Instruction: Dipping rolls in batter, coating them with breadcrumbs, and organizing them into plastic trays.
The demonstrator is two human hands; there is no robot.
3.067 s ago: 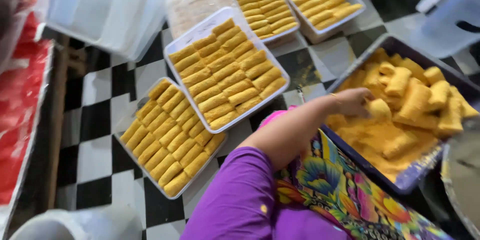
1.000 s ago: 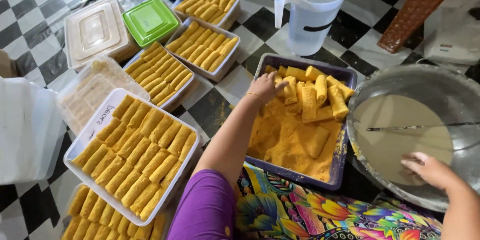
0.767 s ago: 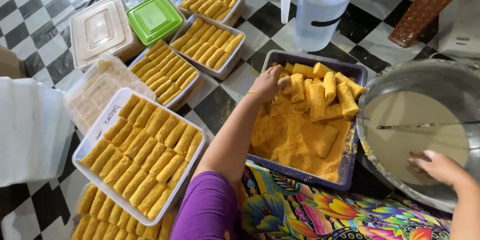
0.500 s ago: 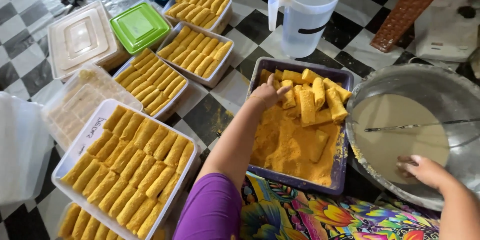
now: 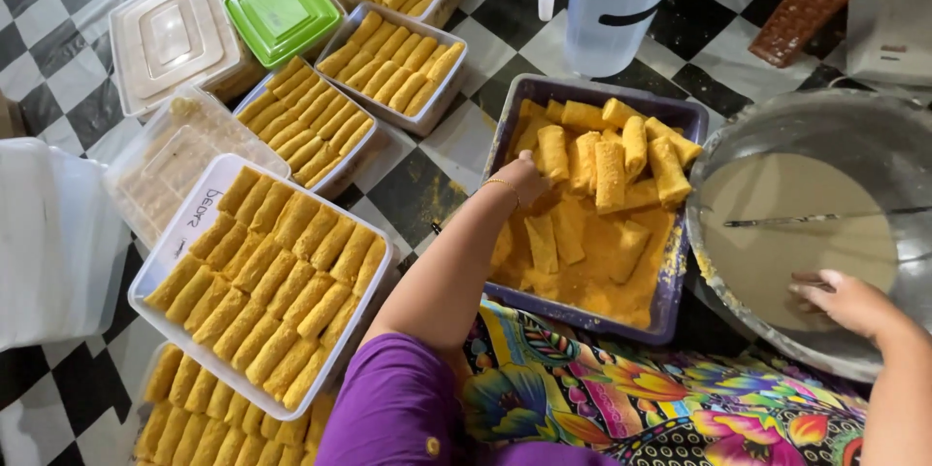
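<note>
**Q:** Where are your hands?

**A:** My left hand point(image 5: 521, 178) is in the purple tray point(image 5: 505, 126) at frame centre, fingers curled down into the yellow crumbs beside a coated roll point(image 5: 551, 151). Whether I have closed on a roll, I cannot tell; the palm hides it. My right hand point(image 5: 843, 299) is at the right edge, loosely open, fingertips touching the rim of the steel bowl of batter point(image 5: 806, 243), holding nothing. A thin utensil point(image 5: 815, 219) lies across the batter.

**Q:** And the rolls?

**A:** Heaped along the tray's upper side, more flat in the crumbs lower down. Finished ones sit in neat rows in the white box point(image 5: 267, 282) at lower left, with further filled boxes point(image 5: 393, 66) toward the upper left. One clear box point(image 5: 170, 170) beside the white one looks nearly bare.

**Q:** Which step is this?

**A:** I judge it the crumbing stage: rolls pass from batter to crumbs to boxes.

**Q:** Next move?

**A:** Probably a firm pinch on one roll, then a lift leftward, laying it parallel to its neighbours without knocking the coating loose. The white box looks full, so another box may be needed.

**Q:** Anything else?

**A:** Green-lidded box point(image 5: 282, 12) and clear jug point(image 5: 612, 5) along the top.
</note>
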